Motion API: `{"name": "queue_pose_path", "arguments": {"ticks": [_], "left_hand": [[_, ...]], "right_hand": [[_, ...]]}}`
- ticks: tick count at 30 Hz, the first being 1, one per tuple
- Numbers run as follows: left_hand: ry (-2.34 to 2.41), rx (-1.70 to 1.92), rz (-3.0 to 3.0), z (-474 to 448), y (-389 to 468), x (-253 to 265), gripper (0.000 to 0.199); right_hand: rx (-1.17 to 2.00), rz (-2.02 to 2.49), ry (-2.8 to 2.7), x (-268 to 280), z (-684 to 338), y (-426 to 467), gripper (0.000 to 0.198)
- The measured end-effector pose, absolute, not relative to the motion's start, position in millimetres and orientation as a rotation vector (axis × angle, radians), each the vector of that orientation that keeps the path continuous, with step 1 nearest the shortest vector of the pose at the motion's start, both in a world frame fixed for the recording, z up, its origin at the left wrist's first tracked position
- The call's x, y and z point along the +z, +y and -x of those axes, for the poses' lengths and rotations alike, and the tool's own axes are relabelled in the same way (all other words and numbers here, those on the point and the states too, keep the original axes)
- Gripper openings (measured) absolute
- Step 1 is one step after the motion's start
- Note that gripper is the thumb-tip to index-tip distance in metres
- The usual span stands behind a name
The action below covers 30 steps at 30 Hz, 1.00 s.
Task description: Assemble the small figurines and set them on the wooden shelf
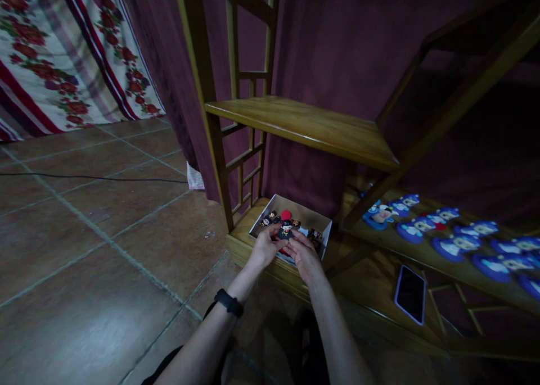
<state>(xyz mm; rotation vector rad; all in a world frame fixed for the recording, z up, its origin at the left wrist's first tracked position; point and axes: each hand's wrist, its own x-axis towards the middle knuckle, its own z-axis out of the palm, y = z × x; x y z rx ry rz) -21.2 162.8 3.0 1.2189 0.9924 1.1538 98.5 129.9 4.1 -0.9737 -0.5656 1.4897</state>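
Observation:
Between both hands, over a shallow white box, is a small dark figurine with a pale face and some red on it. My left hand grips it from the left, fingers closed against its side. From the right, my right hand pinches the same figurine with its fingertips. Inside the box lie several more small figurines, mostly black, red and gold. A round red piece shows just behind the held figurine. My hands hide the front part of the box.
The box stands on the bottom board of a wooden shelf unit. To the right are several blue-and-white figurines on round bases and a phone lying flat. A middle shelf overhangs the box. A black cable crosses the tiled floor.

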Motion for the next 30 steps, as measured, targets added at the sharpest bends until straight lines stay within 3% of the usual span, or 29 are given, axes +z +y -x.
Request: {"name": "queue_pose_path", "arguments": {"ticks": [30], "left_hand": [[0.911,1.094,-1.249,19.8,161.0,3.9,0.034]], "right_hand": [[1.468,1.060,-0.529,7.0,-100.3,128.4,0.035]]}}
